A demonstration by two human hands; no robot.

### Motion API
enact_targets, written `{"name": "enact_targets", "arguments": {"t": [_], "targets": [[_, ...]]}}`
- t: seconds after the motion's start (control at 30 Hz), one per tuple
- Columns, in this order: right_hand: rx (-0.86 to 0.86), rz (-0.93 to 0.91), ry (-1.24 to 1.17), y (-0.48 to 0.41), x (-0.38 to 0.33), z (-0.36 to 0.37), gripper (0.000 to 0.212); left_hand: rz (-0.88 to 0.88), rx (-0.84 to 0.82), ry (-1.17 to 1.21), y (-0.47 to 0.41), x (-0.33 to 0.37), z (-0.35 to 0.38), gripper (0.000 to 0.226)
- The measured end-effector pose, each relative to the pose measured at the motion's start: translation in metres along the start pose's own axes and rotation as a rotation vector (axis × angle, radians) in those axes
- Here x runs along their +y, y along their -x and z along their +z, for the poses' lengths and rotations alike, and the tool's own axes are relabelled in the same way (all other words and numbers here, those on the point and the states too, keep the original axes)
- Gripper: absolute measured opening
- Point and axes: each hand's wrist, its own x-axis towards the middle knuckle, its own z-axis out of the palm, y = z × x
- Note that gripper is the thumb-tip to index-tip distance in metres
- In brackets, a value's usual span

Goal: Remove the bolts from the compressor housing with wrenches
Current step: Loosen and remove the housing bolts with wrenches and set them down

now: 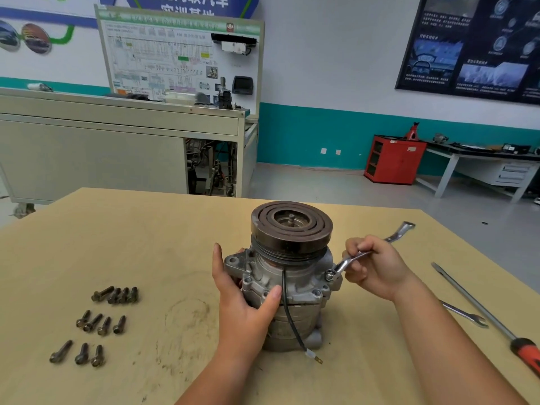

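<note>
Two hands share the work: the left hand point(245, 302) grips the compressor point(304, 276) upright on the worktop point(146, 244); the right hand point(380, 267) clasps the wrench point(344, 263) on a flange bolt point(330, 276); the turn likely goes best seated square, housing braced.

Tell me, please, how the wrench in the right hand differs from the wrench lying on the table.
The held wrench is gripped by the right hand, its ring end on a housing bolt; the lying wrench rests flat on the table. The held wrench bends near its end; the lying wrench shows an open fork end. Both are silvery metal.
</note>
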Motion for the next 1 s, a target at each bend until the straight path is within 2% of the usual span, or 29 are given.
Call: {"name": "enact_targets", "arguments": {"t": [0.1, 0.17, 0.2, 0.27, 0.37, 0.5, 0.63, 0.73, 0.8, 0.9, 1.0], "targets": [[0.038, -0.164, -0.245, 0.013, 0.009, -0.004, 0.029, 0.003, 0.012, 0.019, -0.001, -0.002, 0.001, 0.107], [0.149, -0.286, -0.414, 0.03, 0.019, -0.006, 0.01, -0.002, 0.019, 0.021, 0.0, -0.003, 0.002, 0.109], [0.213, -0.328, -0.406, 0.041, 0.025, -0.005, 0.015, -0.007, 0.02, 0.023, 0.0, -0.003, 0.002, 0.109], [0.323, -0.383, -0.214, 0.062, 0.038, -0.001, 0.034, -0.017, 0.022, 0.02, 0.0, -0.003, 0.002, 0.108], [0.395, -0.456, 0.049, 0.085, 0.051, 0.017, 0.031, -0.025, 0.021, 0.01, 0.001, -0.006, 0.003, 0.103], [0.399, -0.496, 0.203, 0.091, 0.056, 0.034, 0.028, -0.015, 0.021, 0.008, 0.001, -0.008, 0.003, 0.098], [0.372, -0.448, 0.327, 0.088, 0.057, 0.039, 0.027, -0.012, 0.018, 0.023, 0.0, -0.007, 0.002, 0.096], [0.409, -0.426, 0.277, 0.078, 0.046, 0.034, 0.035, -0.025, 0.018, 0.035, 0.0, -0.005, 0.002, 0.096], [0.392, -0.33, 0.183, 0.062, 0.031, 0.022, 0.041, -0.031, 0.019, 0.027, -0.001, -0.004, 0.002, 0.095], [0.255, -0.059, 0.086, 0.026, 0.006, 0.004, 0.031, -0.029, 0.018, 0.018, -0.001, -0.005, 0.001, 0.094], [0.082, 0.02, 0.09, -0.004, 0.0, 0.006, 0.03, -0.028, 0.025, 0.0, -0.001, -0.005, 0.002, 0.095]]}}
